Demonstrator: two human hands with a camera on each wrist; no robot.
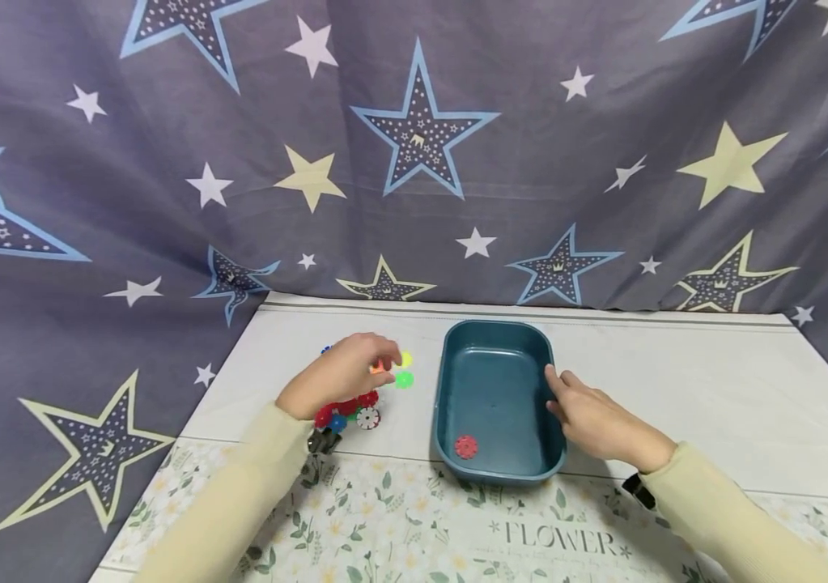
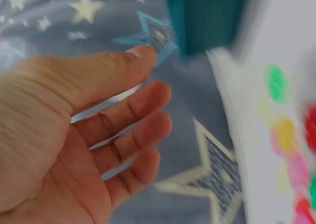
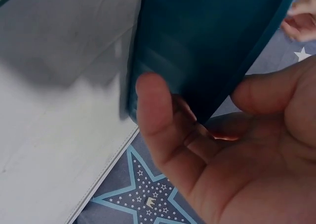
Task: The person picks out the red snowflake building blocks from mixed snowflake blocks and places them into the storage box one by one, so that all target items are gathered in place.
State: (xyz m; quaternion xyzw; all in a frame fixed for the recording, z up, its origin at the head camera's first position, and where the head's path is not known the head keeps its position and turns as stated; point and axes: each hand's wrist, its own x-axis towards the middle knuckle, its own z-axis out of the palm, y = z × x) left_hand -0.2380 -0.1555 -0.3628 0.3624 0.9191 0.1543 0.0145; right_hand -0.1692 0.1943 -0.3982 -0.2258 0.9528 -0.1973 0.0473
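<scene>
Several small notched plastic discs (image 1: 367,418), red, blue, white and other colours, lie in a pile on the left of the table. Over this pile is my left hand (image 1: 355,362), its thumb and fingertips apart; in the left wrist view nothing is between them. Near its fingertips lie a green disc (image 1: 404,380) and a yellow disc (image 1: 406,359). A deep teal plastic bin (image 1: 482,476) stands right of the pile, with one red disc (image 1: 466,447) in its near left corner. My right hand (image 1: 596,417) holds the bin's right rim, some fingers against the outer wall.
A white cloth (image 1: 690,389) covers the table, with a flower-printed strip (image 1: 384,518) along the near side. Behind and to the left hangs a grey curtain (image 1: 414,235) with stars. Dark bands (image 1: 324,441) sit at both wrists.
</scene>
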